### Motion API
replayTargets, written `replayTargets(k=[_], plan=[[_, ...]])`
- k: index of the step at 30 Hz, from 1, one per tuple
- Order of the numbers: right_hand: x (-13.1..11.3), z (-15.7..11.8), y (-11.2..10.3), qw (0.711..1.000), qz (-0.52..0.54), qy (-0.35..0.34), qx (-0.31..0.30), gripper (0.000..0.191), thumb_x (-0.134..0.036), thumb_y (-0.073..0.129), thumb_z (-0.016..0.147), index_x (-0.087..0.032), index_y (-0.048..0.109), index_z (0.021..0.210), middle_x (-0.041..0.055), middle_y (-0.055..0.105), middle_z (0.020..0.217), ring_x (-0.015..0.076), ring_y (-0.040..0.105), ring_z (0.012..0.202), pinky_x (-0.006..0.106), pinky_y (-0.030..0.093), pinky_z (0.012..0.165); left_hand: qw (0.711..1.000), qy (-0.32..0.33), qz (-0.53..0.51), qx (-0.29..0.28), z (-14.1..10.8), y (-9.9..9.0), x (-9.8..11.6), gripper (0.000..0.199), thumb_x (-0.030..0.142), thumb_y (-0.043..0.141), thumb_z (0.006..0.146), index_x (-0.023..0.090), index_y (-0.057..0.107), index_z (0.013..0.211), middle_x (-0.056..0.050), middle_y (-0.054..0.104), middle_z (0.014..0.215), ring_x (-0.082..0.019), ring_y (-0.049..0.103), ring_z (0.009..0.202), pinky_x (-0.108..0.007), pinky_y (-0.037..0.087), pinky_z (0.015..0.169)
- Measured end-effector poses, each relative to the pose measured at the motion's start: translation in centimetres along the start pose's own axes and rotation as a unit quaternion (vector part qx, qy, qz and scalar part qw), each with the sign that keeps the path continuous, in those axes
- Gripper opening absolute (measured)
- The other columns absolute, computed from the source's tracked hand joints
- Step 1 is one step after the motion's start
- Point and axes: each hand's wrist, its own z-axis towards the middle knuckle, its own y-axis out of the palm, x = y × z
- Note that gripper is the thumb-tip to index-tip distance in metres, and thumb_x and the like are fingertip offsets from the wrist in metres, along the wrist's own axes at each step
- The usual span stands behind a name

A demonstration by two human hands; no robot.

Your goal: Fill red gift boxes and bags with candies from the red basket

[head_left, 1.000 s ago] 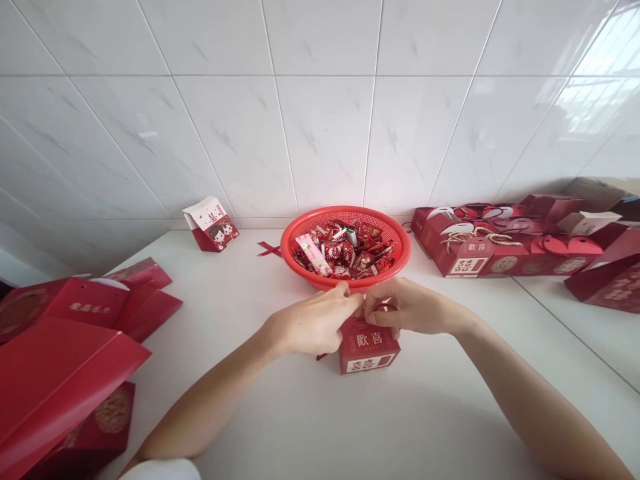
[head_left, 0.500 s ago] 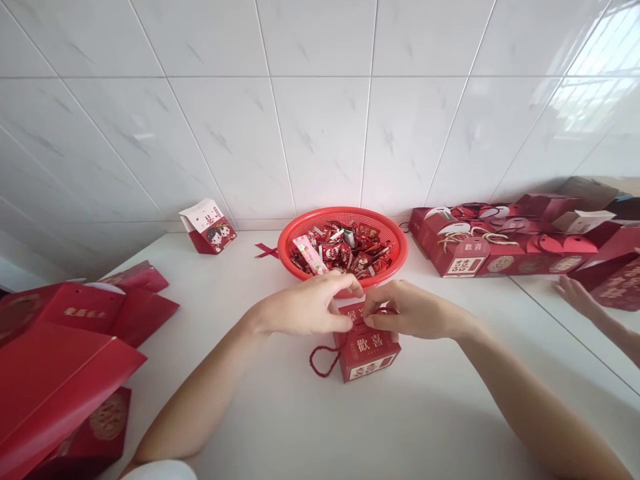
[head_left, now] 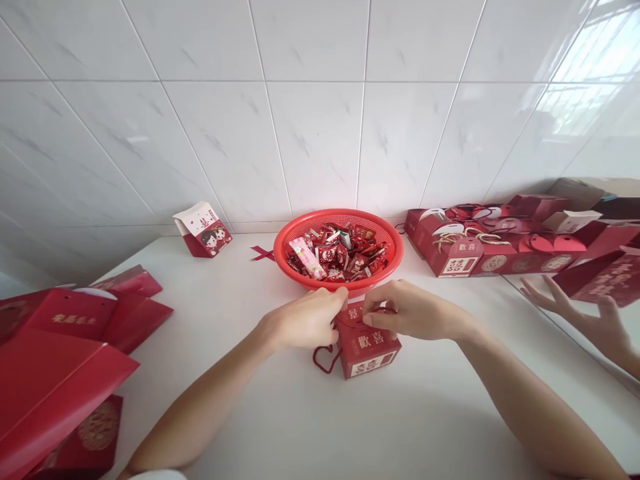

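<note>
A small red box (head_left: pixel 370 341) with pale characters stands on the white table, its top flaps folded together. My left hand (head_left: pixel 307 318) is closed at the box's left upper edge, fingers curled down, gripping something I cannot make out. From that side a dark red cord (head_left: pixel 326 359) hangs in a loop onto the table. My right hand (head_left: pixel 407 310) pinches the cord at the right side of the box top, with a bit of it showing by the fingers. Just behind the box sits a red basket (head_left: pixel 281 261) of wrapped sweets.
Filled red boxes (head_left: pixel 495 257) line the wall at the right. Another person's open hand (head_left: pixel 583 317) is near them. Flat red boxes (head_left: pixel 65 373) lie at the left. A white-and-red box (head_left: pixel 203 230) stands by the wall, near a red ribbon (head_left: pixel 261 253).
My left hand has curled its fingers closed and dropped to the box's left edge. The cord loop has changed shape. The other person's hand has moved left with its fingers spread.
</note>
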Motion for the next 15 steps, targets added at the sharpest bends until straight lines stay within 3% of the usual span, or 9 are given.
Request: replayTargets(k=[5,8,10,12,15], plan=[[0.2,-0.4,-0.8,0.996,-0.070,0.029,0.047,0.020,-0.026,0.054,0.088,-0.019,0.058,0.070,-0.0030,0.056,0.061,0.0097,0.042,0.055,0.025,0.030,0.053,0.996,0.028,-0.037,0.070,2.1,2.5,0.7,0.027,0.012,0.055,0.076,0.023,0.043,0.097,-0.007,0.068,0.099,-0.028,0.068,0.093,-0.029,0.044,0.061],[0.4,-0.7,-1.3,0.995,-0.076,0.041,0.045,0.021,-0.028,0.053,0.090,-0.019,0.060,0.072,-0.0032,0.055,0.062,0.0099,0.042,0.055,0.026,0.030,0.054,0.993,0.034,-0.058,0.100,2.6,3.0,0.9,0.025,0.012,0.052,0.077,0.023,0.044,0.098,-0.006,0.068,0.094,-0.028,0.068,0.090,-0.031,0.045,0.064],[0.6,-0.8,-1.5,0.996,-0.072,0.037,0.039,0.021,-0.028,0.054,0.090,-0.020,0.061,0.073,-0.0033,0.055,0.062,0.0098,0.042,0.055,0.025,0.031,0.054,0.989,0.032,-0.099,0.104,2.4,2.3,0.7,0.019,0.016,0.054,0.079,0.023,0.046,0.095,-0.003,0.067,0.088,-0.027,0.070,0.086,-0.032,0.047,0.065],[0.6,-0.8,-1.7,0.996,-0.072,0.034,0.038,0.020,-0.029,0.055,0.090,-0.020,0.061,0.073,-0.0035,0.055,0.062,0.0096,0.042,0.055,0.025,0.031,0.055,0.979,0.025,-0.192,0.068,1.6,1.1,0.5,0.019,0.019,0.056,0.080,0.024,0.047,0.096,0.001,0.063,0.081,-0.025,0.071,0.077,-0.032,0.050,0.065],[0.7,-0.7,-1.8,0.996,-0.062,0.040,0.047,0.020,-0.029,0.057,0.090,-0.019,0.063,0.073,-0.0029,0.056,0.062,0.0098,0.043,0.055,0.025,0.032,0.054,0.932,0.058,-0.356,0.019,0.1,-1.0,0.4,0.019,0.020,0.057,0.083,0.023,0.048,0.100,0.004,0.061,0.076,-0.020,0.072,0.073,-0.034,0.056,0.074]])
